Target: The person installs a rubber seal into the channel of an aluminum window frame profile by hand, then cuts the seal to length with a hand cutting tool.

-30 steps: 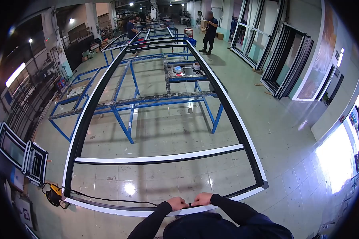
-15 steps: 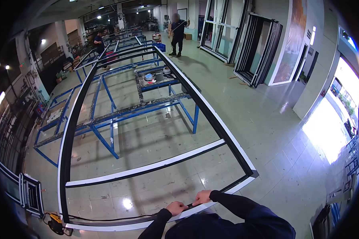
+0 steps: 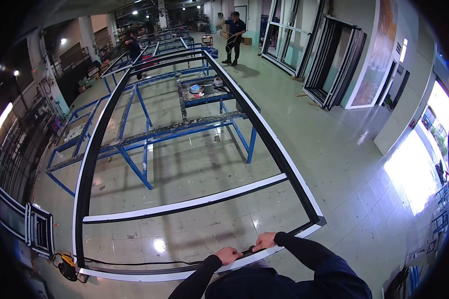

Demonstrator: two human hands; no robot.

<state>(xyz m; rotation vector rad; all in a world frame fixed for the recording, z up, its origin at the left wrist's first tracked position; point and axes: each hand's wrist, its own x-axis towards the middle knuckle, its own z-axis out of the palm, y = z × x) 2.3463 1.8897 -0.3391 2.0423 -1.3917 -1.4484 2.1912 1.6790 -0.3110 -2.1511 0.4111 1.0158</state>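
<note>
A large black-and-white window frame stretches away from me, its near bar crossing in front of my body. Along that bar runs a thin black sealing strip, loose on the left and meeting the frame near my hands. My left hand is closed with its fingers pressed on the strip at the bar. Just right of it, my right hand pinches the strip, and a small dark loop shows by its fingertips. A white crossbar spans the frame farther in.
Blue metal trestles stand under the frame, with a tray of small items between them. A yellow-and-black tool lies at the near left corner. Two people stand farther back. More frames lean on the right wall.
Both hands have shifted slightly right along the near bar. The camera view has moved a little. The person at the back has changed arm position.
</note>
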